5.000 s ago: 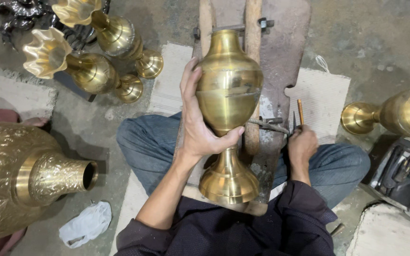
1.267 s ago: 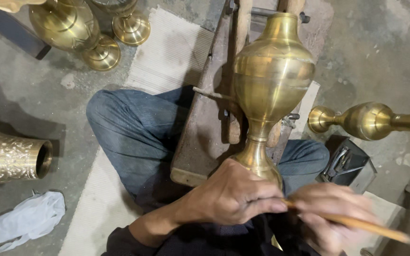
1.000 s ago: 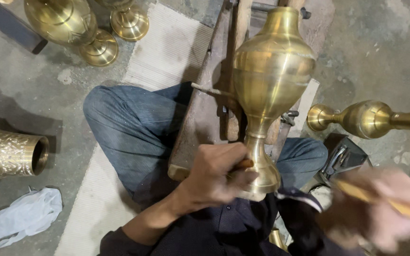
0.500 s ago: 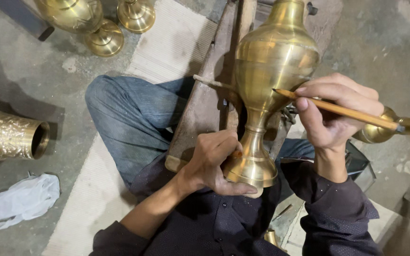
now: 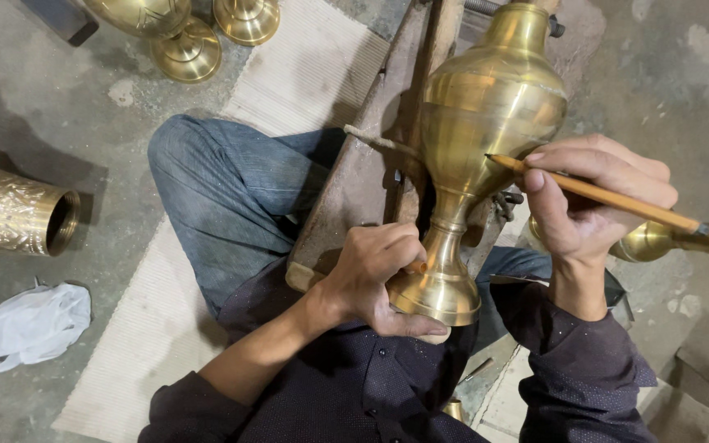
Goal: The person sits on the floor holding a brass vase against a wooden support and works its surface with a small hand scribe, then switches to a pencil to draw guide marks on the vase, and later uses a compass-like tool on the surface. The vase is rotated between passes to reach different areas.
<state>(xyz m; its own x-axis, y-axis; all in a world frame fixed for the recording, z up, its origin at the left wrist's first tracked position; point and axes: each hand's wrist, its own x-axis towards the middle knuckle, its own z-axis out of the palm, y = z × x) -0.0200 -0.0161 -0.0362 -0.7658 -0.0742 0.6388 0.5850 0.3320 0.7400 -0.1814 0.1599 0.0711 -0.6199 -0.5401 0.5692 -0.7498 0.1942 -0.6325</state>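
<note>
Polished, bulbous brass vase (image 5: 486, 107), neck pointing away; left hand (image 5: 375, 275) grips its flared foot; right hand (image 5: 592, 197) pinches wooden pencil (image 5: 592, 193) against its belly.

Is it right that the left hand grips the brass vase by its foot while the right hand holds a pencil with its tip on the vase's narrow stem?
Not quite. In the head view the left hand does grip the brass vase by its foot, and the right hand does hold a pencil, but the tip sits on the vase's wide belly, not on the narrow stem.

Soft even light, sharp focus, mild glare on brass vase (image 5: 486, 107).
</note>
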